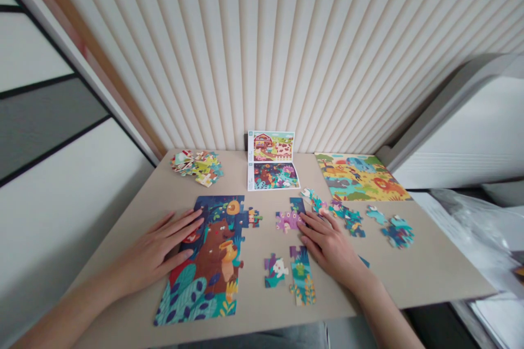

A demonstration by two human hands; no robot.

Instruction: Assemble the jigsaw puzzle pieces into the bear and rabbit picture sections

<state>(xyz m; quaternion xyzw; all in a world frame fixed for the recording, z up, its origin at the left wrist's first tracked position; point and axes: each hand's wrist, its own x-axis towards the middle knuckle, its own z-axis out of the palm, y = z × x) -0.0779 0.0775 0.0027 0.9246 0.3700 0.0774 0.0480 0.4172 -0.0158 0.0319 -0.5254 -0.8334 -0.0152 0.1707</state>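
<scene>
My left hand (148, 259) lies with fingers outstretched on the left edge of a joined jigsaw section (219, 262) showing a brown bear with a honey pot. My right hand (332, 242) is open, its fingertips at the right edge of a purple joined jigsaw section (287, 221); the palm hides part of the table. Just below the fingers is a joined green section (302, 278) with a frog. Left of that lies a jigsaw piece with a white animal (275, 271). A small colourful piece (254, 217) sits at the bear section's right side.
A folded picture leaflet (273, 175) stands at the back against a pleated curtain (270, 54). Back left is a heap of loose pieces (198, 166); back right, a finished safari puzzle (364, 177). Loose pieces (347, 217) and a small pile (398, 232) lie to the right.
</scene>
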